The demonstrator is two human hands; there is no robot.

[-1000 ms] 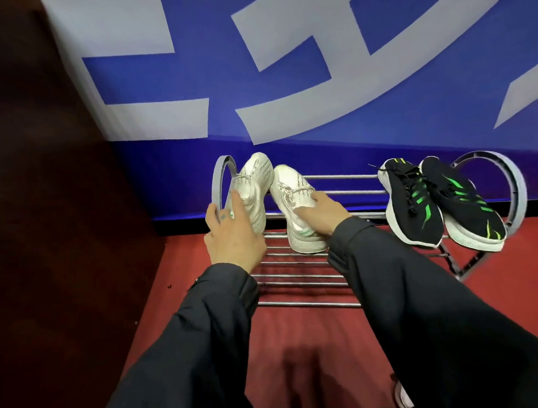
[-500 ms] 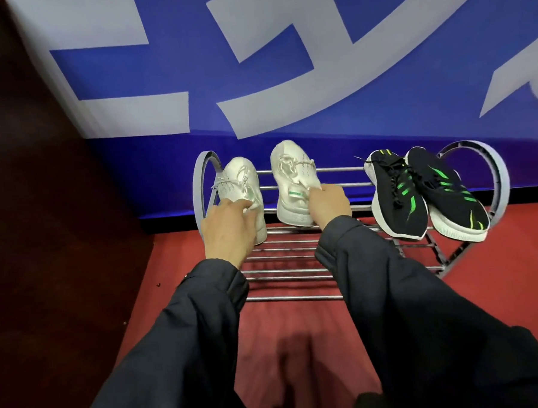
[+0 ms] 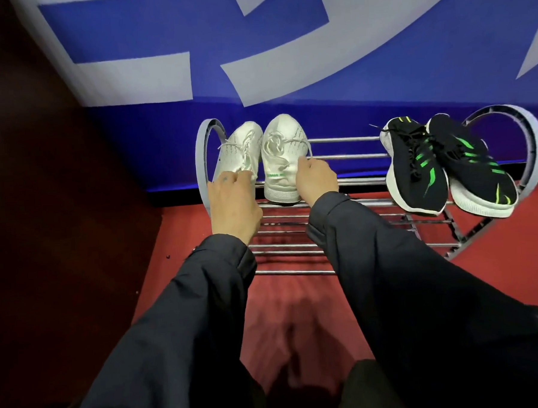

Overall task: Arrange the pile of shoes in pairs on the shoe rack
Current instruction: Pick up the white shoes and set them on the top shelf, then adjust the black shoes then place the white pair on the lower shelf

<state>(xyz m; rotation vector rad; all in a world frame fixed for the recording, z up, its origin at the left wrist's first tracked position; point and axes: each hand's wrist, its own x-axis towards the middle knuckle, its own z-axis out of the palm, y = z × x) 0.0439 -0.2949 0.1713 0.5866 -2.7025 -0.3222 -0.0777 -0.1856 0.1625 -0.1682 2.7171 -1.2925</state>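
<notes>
both white shoes (image 3: 260, 160) now sit together, far left on the rack (image 3: 347, 181); left hand (image 3: 233, 205) and right hand (image 3: 316, 179) seemingly gripping their heels.

White shoes (image 3: 259, 160) paired left on shoe rack (image 3: 347, 181), black-green pair (image 3: 446, 166) right

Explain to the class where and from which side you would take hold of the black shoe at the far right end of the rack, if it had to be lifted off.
Probably the heel collar of the rightmost black shoe, reached from the front of the shoe rack. The shoe's heel points toward the person, overhanging the front rail, while its toe points at the wall and its partner lies close on its left.
</notes>
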